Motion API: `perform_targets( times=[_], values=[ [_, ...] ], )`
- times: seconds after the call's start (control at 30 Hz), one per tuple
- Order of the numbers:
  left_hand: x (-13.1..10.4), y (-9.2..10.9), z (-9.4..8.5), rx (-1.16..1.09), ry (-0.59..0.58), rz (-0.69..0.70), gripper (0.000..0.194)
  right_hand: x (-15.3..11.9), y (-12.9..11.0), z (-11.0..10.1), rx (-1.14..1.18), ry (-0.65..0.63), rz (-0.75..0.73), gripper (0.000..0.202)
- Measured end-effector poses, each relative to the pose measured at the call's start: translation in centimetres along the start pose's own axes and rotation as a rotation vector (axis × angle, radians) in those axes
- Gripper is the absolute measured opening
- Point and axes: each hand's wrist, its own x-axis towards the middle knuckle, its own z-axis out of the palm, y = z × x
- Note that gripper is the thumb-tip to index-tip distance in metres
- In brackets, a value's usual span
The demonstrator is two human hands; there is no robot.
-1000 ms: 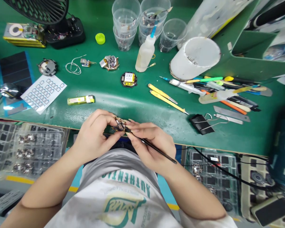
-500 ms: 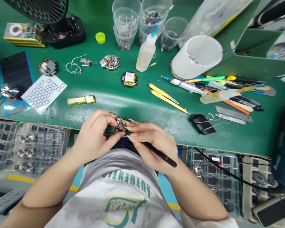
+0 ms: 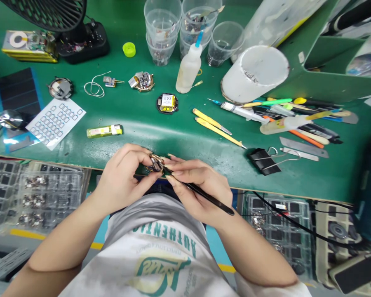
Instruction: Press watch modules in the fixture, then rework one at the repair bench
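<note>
At the bench's front edge, my left hand (image 3: pixel 123 177) pinches an opened watch case (image 3: pixel 156 163) between thumb and fingers; its gold-coloured rim and inner parts show. My right hand (image 3: pixel 202 187) grips black tweezers (image 3: pixel 210 199) like a pen, the handle end pointing down and right past the palm. Their tips reach the watch case, but the fingers partly hide the contact. On the bench beyond lie another opened watch with a loose battery (image 3: pixel 144 81) and a round black watch module with a silver and yellow battery (image 3: pixel 167 103).
A yellow-green lighter (image 3: pixel 104 130) and a label sheet (image 3: pixel 56 123) lie to the left. Yellow-handled tools (image 3: pixel 218 132), a black binder clip (image 3: pixel 264 161) and many pens and blades are on the right. A squeeze bottle (image 3: pixel 189 69), plastic cups (image 3: pixel 163 37) and a fan (image 3: pixel 80 41) stand behind.
The handle end of the tweezers has shifted slightly right and up as my right hand turns a little. My left hand keeps the watch case in nearly the same place.
</note>
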Motion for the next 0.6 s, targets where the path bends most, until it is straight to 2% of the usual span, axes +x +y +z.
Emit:
perform_targets(
  times=[0.6],
  values=[
    [-0.15, -0.09, 0.08, 0.016, 0.001, 0.009, 0.021, -0.21, 0.62, -0.16, 0.087, -0.045, -0.005, 0.022]
  ],
)
